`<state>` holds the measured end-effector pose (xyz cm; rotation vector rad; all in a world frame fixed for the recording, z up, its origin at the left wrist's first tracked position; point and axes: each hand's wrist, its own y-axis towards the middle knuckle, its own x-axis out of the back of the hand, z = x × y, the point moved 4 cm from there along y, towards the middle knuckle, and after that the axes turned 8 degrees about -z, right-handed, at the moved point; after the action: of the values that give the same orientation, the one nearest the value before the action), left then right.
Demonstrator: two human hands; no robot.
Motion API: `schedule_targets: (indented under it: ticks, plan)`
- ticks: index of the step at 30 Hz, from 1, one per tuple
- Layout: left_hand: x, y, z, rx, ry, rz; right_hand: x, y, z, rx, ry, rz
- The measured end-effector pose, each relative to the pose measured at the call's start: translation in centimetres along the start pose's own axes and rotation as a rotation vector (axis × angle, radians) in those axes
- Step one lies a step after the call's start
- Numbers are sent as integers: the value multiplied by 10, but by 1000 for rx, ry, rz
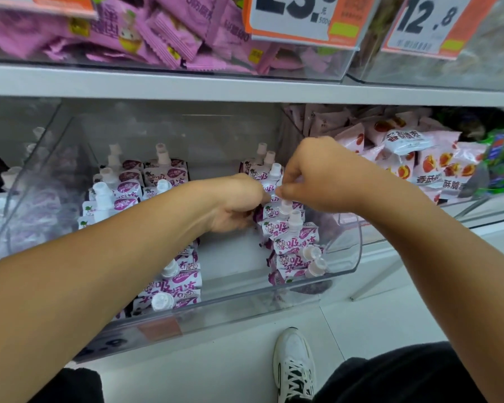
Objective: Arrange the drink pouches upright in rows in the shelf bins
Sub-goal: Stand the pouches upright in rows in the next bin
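Note:
Purple-and-white drink pouches with white caps stand in a clear plastic shelf bin [344, 266]. One row [169, 280] runs down the bin's left side and another row [291, 245] down its right side. My left hand [236, 205] curls its fingers round a pouch in the middle of the right row. My right hand [312, 175] comes from the right and pinches the top of a pouch in that same row, beside my left thumb. The held pouches are mostly hidden by both hands.
The bin floor between the two rows is bare white. A bin of pink snack packs [419, 161] sits to the right, another pouch bin [18, 199] to the left. Above, the upper shelf [157, 82] carries bins of purple packets with orange price tags [297, 18]. My white shoe [294, 365] stands below.

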<state>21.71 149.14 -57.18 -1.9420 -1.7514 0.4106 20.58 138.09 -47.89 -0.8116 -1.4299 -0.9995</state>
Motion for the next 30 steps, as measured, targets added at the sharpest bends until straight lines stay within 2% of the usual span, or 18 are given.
schedule_targets:
  ticks: [2, 5, 9, 11, 15, 18, 21, 24, 26, 30]
  plan:
    - [-5, -8, 5, 65, -20, 65, 0, -11, 4, -37, 37, -9]
    - [-14, -12, 18, 128, -146, 148, -9, -15, 6, -55, -48, -31]
    - [-34, 0, 31, 19, -161, 166, -9, -22, 12, -68, -193, -124]
    - [-39, 3, 33, -5, -204, 156, -11, -23, 16, -42, -217, -109]
    - [-40, -6, 32, 33, -119, 333, -8, -22, 10, 30, -147, 4]
    - [-34, -22, 22, 7, -90, 253, 14, -35, 6, 97, 7, 48]
    - [-22, -40, 20, -47, -76, 160, 29, -52, 5, 58, 62, 134]
    - [-16, -53, 30, -34, 156, 83, 15, -60, 11, 73, 10, 196]
    - [-19, -54, 39, -63, 273, 88, 6, -61, 13, 95, -41, 208]
    - [-40, -54, 46, -70, 199, 167, 1, -58, 10, 168, -94, 176]
